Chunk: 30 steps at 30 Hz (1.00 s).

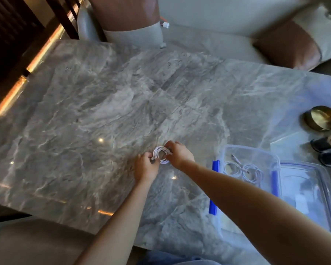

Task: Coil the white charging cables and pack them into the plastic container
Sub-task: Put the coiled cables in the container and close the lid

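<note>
A white charging cable [161, 154] is wound into a small coil just above the grey marble table [84, 115]. My left hand [146, 167] pinches the coil's left side. My right hand [178, 153] grips its right side from above. To the right stands a clear plastic container [225, 150] with blue clips. Two coiled white cables [244, 172] lie inside it. My right forearm crosses over the container's near end.
The container's clear lid [306, 186] with a blue clip lies right of it. A brass bowl [320, 118] and two dark fur-topped items [328, 150] sit at the right edge. Chairs with cushions stand beyond the far edge.
</note>
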{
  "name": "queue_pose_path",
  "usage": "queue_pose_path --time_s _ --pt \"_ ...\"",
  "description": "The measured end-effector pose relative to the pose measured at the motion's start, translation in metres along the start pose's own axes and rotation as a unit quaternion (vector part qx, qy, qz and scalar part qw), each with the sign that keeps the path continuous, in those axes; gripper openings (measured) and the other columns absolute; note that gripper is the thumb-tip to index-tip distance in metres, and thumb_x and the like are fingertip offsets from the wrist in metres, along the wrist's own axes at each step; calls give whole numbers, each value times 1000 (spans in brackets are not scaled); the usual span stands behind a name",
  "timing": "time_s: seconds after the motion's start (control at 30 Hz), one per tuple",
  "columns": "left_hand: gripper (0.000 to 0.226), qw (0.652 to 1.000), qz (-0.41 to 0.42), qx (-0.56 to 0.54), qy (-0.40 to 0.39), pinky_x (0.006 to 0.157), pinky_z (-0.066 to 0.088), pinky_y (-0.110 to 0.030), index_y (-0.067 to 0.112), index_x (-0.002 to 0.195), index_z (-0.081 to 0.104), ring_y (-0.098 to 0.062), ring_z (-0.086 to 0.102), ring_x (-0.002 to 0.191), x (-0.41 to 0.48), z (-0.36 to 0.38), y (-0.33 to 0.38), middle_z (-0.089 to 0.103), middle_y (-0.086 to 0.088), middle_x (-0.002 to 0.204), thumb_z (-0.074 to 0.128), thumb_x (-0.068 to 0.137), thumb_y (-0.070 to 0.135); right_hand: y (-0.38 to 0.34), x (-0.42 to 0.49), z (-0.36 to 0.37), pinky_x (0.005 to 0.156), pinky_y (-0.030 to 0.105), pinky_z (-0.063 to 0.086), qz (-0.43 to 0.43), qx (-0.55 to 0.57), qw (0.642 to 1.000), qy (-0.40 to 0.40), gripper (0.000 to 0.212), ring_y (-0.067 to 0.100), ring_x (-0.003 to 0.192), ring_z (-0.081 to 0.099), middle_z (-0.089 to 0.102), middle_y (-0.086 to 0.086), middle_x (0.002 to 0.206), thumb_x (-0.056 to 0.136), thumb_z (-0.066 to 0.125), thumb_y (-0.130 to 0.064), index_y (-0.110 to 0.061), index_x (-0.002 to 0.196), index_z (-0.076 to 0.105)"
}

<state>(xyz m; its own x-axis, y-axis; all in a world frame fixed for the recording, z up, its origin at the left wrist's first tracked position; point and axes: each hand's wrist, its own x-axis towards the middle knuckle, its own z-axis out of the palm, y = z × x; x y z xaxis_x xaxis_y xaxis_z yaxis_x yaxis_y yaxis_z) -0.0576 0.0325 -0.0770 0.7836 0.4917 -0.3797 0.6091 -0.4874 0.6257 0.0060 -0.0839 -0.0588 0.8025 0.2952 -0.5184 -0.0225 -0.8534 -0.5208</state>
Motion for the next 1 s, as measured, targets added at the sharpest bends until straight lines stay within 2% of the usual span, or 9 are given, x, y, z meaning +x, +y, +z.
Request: queue_pose_path --time_s 0.2,0.3,0.43,0.53,0.63,0.73,0.8,0.87,1.0 --pt "12 999 -7 -46 -25 63 40 -33 15 74 54 -32 61 77 3 -3 -4 63 -7 74 65 73 16 0 4 -3 74 29 47 14 70 997 19 11 28 93 64 69 9 97 78 63 -28 -22 87 65" --pt "19 994 15 -101 -46 64 39 -32 17 73 48 -29 57 69 5 -8 6 55 -2 67 66 74 10 1 2 -17 77 29 50 4 103 994 30 10 22 87 65 71 4 89 77 68 -26 -22 86 66" --pt "24 992 51 -115 -19 72 46 -34 19 89 52 -26 63 78 0 -21 50 62 1 76 68 72 17 3 -13 -63 68 23 44 -28 142 987 73 17 9 68 58 62 0 78 78 72 -22 -13 91 67" --pt "18 988 106 -112 -17 69 47 -31 22 86 55 -22 65 80 -19 -24 98 68 4 79 65 72 25 9 -43 -109 50 20 45 -40 235 966 99 10 1 42 51 57 1 63 83 68 -17 -10 88 63" --pt "16 979 163 -110 -49 75 51 -37 22 88 55 -22 66 82 -49 -18 141 70 5 83 63 74 25 24 -84 -152 44 15 41 -37 333 937 103 8 7 44 46 53 4 60 87 64 -13 -7 85 58" --pt "16 972 218 -39 -85 82 51 -42 21 91 55 -26 65 88 -80 -3 168 71 1 91 60 77 26 57 -124 -180 42 15 38 -31 336 937 89 11 10 44 44 52 8 59 87 63 -12 -6 81 56" --pt "16 958 258 47 -113 86 48 -41 22 93 54 -29 63 93 -98 13 177 70 -2 96 57 79 29 86 -143 -187 49 20 45 2 308 949 68 10 17 55 50 56 13 68 87 64 -12 -5 83 57" --pt "20 929 305 160 -136 88 40 -40 20 100 52 -31 61 99 -113 34 179 69 -7 101 53 82 29 114 -157 -184 58 27 51 50 268 962 31 10 23 64 56 60 17 75 86 65 -14 -6 85 59" --pt "38 846 356 356 -175 96 34 -42 13 121 46 -30 57 110 -143 78 170 64 -13 115 50 85 25 157 -162 -157 44 15 51 104 120 986 -51 20 5 40 57 62 4 56 86 65 -17 -10 68 58"
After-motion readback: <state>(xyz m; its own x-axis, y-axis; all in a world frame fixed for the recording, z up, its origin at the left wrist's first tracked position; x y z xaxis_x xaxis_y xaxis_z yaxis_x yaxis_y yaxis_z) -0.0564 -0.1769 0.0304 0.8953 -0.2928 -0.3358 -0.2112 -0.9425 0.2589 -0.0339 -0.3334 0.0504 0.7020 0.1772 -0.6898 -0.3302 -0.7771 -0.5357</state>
